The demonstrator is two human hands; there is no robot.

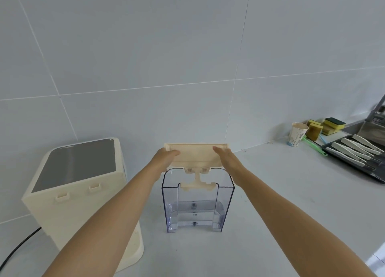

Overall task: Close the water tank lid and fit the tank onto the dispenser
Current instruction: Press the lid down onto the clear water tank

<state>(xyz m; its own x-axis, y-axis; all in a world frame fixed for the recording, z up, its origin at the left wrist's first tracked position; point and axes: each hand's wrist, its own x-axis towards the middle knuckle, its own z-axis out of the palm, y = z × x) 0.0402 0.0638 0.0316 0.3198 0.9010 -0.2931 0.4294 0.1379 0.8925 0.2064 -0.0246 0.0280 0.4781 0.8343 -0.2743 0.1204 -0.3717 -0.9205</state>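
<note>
A clear water tank [197,206] stands upright on the white counter, with a little water in its bottom. Its cream lid [196,155] is hinged at the tank's near top edge and stands raised, tilted away from me. My left hand [165,157] grips the lid's left end and my right hand [227,158] grips its right end. The cream dispenser [83,195] with a dark glossy top stands to the left of the tank, apart from it, with two small slots on its near face.
A black cable [18,245] runs from the dispenser's lower left. At the far right are a paper cup [296,134], yellow sponges [327,125], and a dark tray [358,152] holding several white-handled utensils. A tiled wall rises behind the counter.
</note>
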